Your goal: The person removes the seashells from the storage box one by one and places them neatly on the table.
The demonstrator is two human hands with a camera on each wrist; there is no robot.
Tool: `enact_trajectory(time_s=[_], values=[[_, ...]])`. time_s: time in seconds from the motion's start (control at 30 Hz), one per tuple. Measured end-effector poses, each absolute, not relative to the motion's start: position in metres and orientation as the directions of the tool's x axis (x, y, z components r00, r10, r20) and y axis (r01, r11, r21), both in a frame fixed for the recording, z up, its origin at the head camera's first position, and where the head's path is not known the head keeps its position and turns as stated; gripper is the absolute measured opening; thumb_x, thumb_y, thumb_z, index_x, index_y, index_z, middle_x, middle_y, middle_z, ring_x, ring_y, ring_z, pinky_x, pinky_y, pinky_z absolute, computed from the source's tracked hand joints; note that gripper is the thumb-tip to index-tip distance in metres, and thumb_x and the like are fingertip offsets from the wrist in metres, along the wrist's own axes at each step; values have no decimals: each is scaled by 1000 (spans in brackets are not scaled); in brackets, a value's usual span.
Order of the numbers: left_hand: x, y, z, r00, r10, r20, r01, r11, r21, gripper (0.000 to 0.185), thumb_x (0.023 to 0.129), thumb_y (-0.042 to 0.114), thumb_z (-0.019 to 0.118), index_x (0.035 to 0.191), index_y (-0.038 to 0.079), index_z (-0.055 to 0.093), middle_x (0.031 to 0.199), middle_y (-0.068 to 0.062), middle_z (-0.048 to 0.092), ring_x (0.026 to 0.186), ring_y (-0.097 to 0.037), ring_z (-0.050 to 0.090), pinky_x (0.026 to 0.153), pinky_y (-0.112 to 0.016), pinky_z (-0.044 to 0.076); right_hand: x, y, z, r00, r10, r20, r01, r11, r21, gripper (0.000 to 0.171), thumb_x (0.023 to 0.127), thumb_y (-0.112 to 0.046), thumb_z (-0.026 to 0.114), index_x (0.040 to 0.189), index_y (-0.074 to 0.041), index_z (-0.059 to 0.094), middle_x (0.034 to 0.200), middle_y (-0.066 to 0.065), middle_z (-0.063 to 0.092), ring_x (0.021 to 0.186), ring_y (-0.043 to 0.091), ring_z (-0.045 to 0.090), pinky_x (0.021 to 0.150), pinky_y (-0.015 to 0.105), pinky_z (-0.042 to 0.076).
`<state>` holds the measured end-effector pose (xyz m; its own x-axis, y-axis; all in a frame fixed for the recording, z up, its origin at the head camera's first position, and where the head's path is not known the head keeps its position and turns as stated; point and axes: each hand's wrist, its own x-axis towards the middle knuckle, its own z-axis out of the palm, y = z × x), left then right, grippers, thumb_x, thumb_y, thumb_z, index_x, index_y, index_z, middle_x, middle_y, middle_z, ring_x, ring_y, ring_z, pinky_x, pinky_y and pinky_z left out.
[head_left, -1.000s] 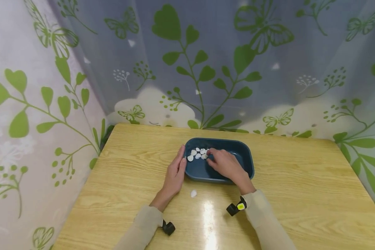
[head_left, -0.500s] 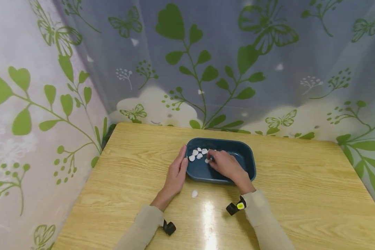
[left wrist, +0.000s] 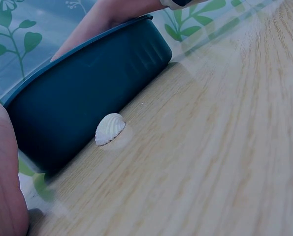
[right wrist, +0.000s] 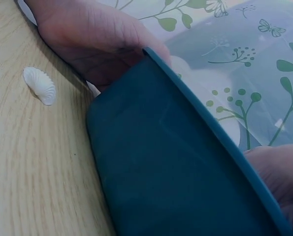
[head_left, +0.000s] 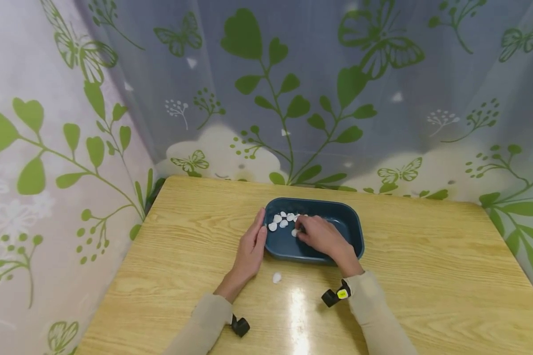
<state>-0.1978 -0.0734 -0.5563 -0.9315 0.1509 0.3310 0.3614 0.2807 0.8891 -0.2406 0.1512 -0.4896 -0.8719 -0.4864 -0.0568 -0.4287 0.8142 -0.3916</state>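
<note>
A dark blue rectangular basin [head_left: 313, 258] stands on the wooden table, with several white seashells [head_left: 273, 227] lying in its left half. My left hand [head_left: 249, 249] rests along the basin's left end, fingers straight against the outer wall. My right hand [head_left: 323, 237] reaches down inside, its thumb and forefinger pinching a small white seashell [head_left: 295, 232] just in front of the others. The right wrist view hides those fingertips behind the basin wall. On the table before the basin lies a single ribbed white seashell [left wrist: 110, 129].
The wooden table [head_left: 426, 261] extends to both sides of the basin. Behind it hangs a curtain [head_left: 311, 88] printed with leaves and butterflies, and a similar printed sheet [head_left: 49, 172] hangs at the left. Each wrist wears a black camera [head_left: 241, 326].
My right hand has drawn one seashell out of the cluster, a little toward the near side of the basin. The left hand stays at the basin's end.
</note>
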Motion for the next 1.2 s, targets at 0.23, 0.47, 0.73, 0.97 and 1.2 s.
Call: enact_trajectory(time_s=[0.23,0.47,0.73,0.97,1.2], values=[[-197,-73,-557,-931,149,334,364,292,885,52,116,26,36,166,10,29,171,-11,29,157,-14,24,128,-35,23,-240,154,-490,-870,-485,-90,-416,819,-396,16,100,-15,70,112,-5,69,92,2,69,71,14,55,62,30,49],[-196,-71,-555,-928,133,347,371,283,884,52,116,27,36,165,10,30,170,-11,30,157,-16,26,128,-36,24,-240,156,-493,-866,-488,-109,-395,801,-451,17,101,-14,69,114,-4,68,84,0,62,67,15,51,61,30,45],[-195,-71,-555,-927,121,356,375,253,892,51,116,25,37,164,11,32,169,-12,32,156,-15,26,128,-30,22,-242,156,-497,-869,-485,-101,-381,784,-490,19,101,-15,69,116,-4,68,75,-2,56,64,13,49,57,27,41],[-189,-71,-540,-934,127,335,357,259,898,51,116,23,37,164,4,31,170,-12,30,157,-19,26,127,-29,22,-242,154,-495,-866,-489,-105,-378,778,-501,19,100,-14,69,116,-4,69,73,-2,55,65,14,49,58,28,41],[-178,-69,-514,-935,129,331,353,238,905,49,114,10,40,160,-5,32,167,-11,31,156,-32,29,126,-28,22,-243,155,-495,-863,-494,-105,-378,770,-514,16,99,-15,71,112,-5,69,71,-2,55,63,14,49,56,27,40]])
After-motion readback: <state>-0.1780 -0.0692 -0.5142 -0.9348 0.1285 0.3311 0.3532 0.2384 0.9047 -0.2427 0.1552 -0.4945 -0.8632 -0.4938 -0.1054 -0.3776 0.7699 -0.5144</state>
